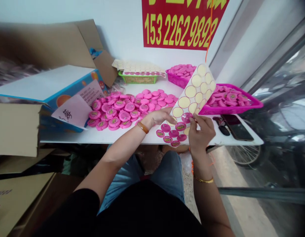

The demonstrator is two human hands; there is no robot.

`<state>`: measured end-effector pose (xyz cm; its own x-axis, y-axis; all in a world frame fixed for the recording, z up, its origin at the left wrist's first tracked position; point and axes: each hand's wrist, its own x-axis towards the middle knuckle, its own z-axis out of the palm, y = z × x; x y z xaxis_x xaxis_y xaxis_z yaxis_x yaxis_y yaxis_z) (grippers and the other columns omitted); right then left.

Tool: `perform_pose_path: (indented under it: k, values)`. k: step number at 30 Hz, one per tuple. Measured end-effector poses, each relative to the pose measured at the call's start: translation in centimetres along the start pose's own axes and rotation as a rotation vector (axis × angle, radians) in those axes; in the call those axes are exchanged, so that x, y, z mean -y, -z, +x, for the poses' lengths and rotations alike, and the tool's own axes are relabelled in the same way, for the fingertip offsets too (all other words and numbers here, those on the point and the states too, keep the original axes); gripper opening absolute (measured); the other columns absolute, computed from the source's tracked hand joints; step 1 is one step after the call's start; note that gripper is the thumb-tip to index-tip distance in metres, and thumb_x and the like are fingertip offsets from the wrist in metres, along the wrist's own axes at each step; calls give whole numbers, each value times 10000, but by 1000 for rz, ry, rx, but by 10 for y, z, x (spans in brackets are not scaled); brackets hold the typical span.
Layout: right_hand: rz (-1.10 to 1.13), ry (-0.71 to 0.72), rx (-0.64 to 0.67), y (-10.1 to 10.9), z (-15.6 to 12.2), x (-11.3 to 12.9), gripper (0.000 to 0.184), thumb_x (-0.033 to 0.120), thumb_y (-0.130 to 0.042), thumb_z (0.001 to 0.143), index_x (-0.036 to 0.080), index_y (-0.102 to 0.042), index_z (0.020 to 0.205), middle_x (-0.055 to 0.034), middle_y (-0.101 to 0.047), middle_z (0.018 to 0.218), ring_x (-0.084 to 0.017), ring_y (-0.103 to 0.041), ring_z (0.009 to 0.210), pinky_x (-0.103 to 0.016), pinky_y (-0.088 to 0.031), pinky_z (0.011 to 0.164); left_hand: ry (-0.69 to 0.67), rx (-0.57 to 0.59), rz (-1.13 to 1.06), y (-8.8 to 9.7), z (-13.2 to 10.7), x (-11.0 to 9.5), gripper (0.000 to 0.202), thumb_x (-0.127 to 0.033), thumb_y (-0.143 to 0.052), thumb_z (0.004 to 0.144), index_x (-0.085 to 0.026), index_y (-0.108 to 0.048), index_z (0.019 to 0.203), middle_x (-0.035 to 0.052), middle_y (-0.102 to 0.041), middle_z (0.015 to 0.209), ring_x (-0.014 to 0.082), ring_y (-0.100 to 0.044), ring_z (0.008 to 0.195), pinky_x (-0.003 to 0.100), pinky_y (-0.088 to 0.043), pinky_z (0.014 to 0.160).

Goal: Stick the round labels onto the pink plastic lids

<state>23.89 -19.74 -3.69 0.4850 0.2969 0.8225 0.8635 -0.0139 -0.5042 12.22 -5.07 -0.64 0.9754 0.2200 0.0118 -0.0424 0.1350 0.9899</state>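
A long sheet of round stickers [184, 102] is held up above the table's front edge. Its upper part shows bare pale-yellow circles; several pink printed stickers [174, 133] remain on the lower end. My left hand [160, 117] is closed on the sheet's left edge, with its thumb over the front. Thumb and forefinger of my right hand [201, 130] pinch a pink round sticker [186, 117] at the sheet's right side; whether it is fully off the backing I cannot tell. Left of the sheet lies a heap of pink round plastic cases [125, 110], some with printed labels on top.
Magenta baskets [252, 102] of pink pieces stand at the right and back. A green basket [139, 79] holds more sticker sheets. Open cardboard boxes [16, 128] crowd the left. A phone [237, 127] and keys [223, 126] lie at the right edge.
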Motion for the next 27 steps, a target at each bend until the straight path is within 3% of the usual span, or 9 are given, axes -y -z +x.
perform_pose_path:
  k: [4, 8, 16, 20, 23, 27]
  values:
    - [75, -182, 86, -21, -14, -20, 224, 306, -591, 838, 173, -744, 934, -67, -692, 831, -180, -631, 756, -321, -517, 723, 53, -37, -24, 7, 9, 17, 562, -111, -792, 508, -106, -665, 1056, 101, -732, 904, 208, -679, 789, 346, -510, 782]
    - [146, -286, 106, -29, -20, -21, 216, 300, -621, 802, 159, -750, 902, -60, -689, 794, -172, -617, 700, -312, -503, 687, 57, -43, -5, 12, 6, 24, 429, -115, -773, 547, -99, -690, 968, 83, -728, 800, 179, -659, 676, 333, -512, 743]
    - [75, -275, 89, -37, -27, -11, 213, 329, -583, 836, 185, -740, 854, -73, -681, 809, -213, -617, 800, -360, -483, 788, 59, -84, -46, 19, -1, 27, 480, -149, -814, 541, -99, -677, 998, 99, -728, 856, 190, -669, 698, 343, -509, 748]
    - [73, -273, 165, -41, -33, -4, 187, 298, -574, 834, 190, -726, 815, -64, -662, 786, -208, -602, 776, -355, -479, 774, 69, -243, -116, 18, -1, 23, 414, -258, -812, 628, -110, -655, 981, 112, -722, 900, 190, -672, 766, 349, -512, 775]
    - [173, -324, 194, -42, -36, 3, 197, 296, -589, 826, 177, -728, 898, -58, -654, 827, -184, -604, 747, -331, -495, 736, 72, -378, -91, 16, 0, 20, 353, -288, -784, 683, -112, -645, 956, 104, -717, 860, 175, -660, 731, 336, -514, 729]
    - [287, -382, 165, -37, -32, 11, 287, 325, -641, 798, 184, -721, 1035, -59, -632, 915, -157, -600, 731, -310, -515, 703, 13, -350, -77, 16, -4, 19, 328, -296, -776, 691, -100, -654, 924, 94, -711, 816, 164, -647, 700, 331, -510, 728]
